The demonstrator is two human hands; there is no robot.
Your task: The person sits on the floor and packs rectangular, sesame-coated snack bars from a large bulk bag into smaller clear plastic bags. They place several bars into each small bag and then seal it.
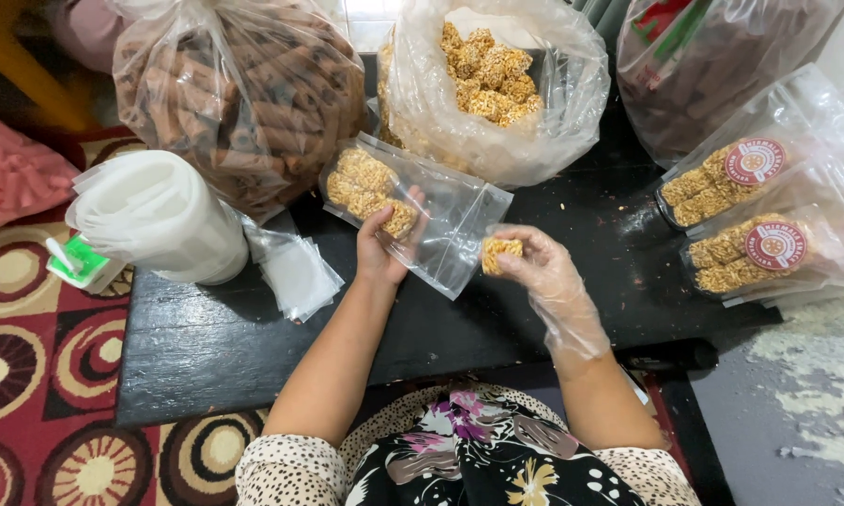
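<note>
Head view of a low black table (253,347). The left hand (380,245), bare, pinches the near edge of a clear pouch (440,225) lying flat with its mouth toward the right hand, presumably so that pieces slide in sideways; several golden puffed-grain pieces (365,183) already sit at its far end. The right hand (539,267), in a thin clear glove, is narrowed around one grain piece (500,251) held just beside the pouch mouth. Far centre, an open bulk bag (497,84) of the same pieces stands within reach. Filled pouches with round labels (750,215) are stacked right; a bag of brown rolls (244,94) and a roll of empty bags (159,215) stand left.
</note>
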